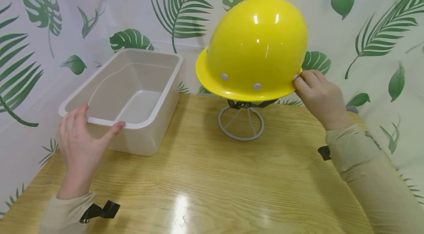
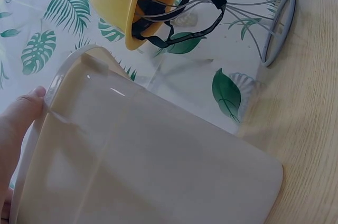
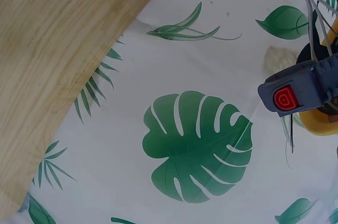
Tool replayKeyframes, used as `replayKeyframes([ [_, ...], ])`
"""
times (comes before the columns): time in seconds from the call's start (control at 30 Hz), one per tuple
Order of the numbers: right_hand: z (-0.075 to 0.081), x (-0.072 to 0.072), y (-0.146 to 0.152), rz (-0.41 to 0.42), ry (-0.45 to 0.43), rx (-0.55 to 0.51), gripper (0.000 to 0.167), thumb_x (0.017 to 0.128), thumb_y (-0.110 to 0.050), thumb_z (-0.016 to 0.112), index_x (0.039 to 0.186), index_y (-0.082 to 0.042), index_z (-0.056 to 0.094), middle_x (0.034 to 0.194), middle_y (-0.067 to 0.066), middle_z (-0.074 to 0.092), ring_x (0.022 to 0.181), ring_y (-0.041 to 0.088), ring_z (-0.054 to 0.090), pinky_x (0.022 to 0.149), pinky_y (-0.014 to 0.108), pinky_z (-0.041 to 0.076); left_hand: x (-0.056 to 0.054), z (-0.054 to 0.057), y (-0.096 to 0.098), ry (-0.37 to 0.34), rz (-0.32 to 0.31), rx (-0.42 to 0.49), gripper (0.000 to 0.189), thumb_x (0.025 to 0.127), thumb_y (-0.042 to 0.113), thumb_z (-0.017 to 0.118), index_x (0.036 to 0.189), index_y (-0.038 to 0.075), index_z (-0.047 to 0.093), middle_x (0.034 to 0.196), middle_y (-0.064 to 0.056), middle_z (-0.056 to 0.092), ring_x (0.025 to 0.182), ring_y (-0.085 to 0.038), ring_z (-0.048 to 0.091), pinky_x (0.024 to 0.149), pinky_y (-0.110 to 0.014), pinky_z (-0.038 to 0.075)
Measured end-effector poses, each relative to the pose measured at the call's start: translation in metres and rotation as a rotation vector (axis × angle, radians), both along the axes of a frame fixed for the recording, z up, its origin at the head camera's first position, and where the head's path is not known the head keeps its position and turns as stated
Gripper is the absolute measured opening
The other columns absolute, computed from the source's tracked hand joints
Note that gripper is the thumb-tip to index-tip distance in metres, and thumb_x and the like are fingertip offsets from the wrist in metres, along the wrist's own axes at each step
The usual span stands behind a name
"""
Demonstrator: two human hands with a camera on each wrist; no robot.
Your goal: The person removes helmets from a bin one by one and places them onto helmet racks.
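Observation:
A glossy yellow hard hat sits on a wire stand, its dark straps hanging beneath. My right hand pinches the hat's lower edge at its right side, fingers curled. A dark grey block with a red button shows at the hat's edge in the right wrist view, where the hand is out of sight. On the left, a beige plastic tub stands on the table. My left hand rests at its near-left corner, fingers and thumb spread and fairly straight against the rim.
The wood-grain table stretches beneath both things, its edge showing in the right wrist view. A leaf-patterned white sheet hangs close behind and along the sides. Black bands hang at the sleeves.

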State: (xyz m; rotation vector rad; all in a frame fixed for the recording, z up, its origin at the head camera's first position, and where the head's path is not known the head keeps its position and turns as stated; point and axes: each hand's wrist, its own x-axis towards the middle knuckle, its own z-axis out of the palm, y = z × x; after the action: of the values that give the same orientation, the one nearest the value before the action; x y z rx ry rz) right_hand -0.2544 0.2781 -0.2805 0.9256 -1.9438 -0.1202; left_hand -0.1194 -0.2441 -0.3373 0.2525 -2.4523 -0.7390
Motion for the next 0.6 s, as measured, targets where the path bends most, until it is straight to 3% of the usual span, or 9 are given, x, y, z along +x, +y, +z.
replayKeyframes([
  [0.17, 0.0022, 0.0022, 0.001, -0.011, -0.052, -0.054, 0.02, 0.094, -0.015, 0.059, 0.092, 0.004, 0.053, 0.093, 0.021, 0.057, 0.083, 0.038, 0.059, 0.067, 0.047, 0.055, -0.0007, -0.0016, -0.0014, 0.022, -0.006, 0.007, 0.098, 0.075, 0.06, 0.071, 0.146, 0.004, 0.033, 0.145, -0.018, 0.037, 0.134, -0.036, 0.027, 0.112, -0.051, 0.012],
  [0.4, 0.0043, 0.0007, 0.0027, 0.004, -0.076, -0.109, 0.025, 0.081, -0.003, 0.073, 0.087, 0.006, 0.05, 0.093, 0.023, 0.056, 0.082, 0.039, 0.057, 0.069, 0.048, 0.053, -0.0011, -0.0025, -0.0021, 0.031, -0.006, 0.019, 0.097, 0.075, 0.059, 0.071, 0.146, 0.005, 0.033, 0.146, -0.017, 0.037, 0.134, -0.035, 0.027, 0.112, -0.051, 0.011],
  [0.6, 0.0061, -0.0009, 0.0026, 0.006, -0.063, -0.102, 0.028, 0.078, 0.0, 0.075, 0.09, 0.008, 0.051, 0.094, 0.024, 0.056, 0.083, 0.04, 0.056, 0.071, 0.048, 0.053, -0.0013, -0.0022, -0.0029, 0.046, -0.005, 0.018, 0.096, 0.074, 0.057, 0.072, 0.145, 0.004, 0.035, 0.145, -0.017, 0.038, 0.133, -0.036, 0.028, 0.112, -0.051, 0.011],
])
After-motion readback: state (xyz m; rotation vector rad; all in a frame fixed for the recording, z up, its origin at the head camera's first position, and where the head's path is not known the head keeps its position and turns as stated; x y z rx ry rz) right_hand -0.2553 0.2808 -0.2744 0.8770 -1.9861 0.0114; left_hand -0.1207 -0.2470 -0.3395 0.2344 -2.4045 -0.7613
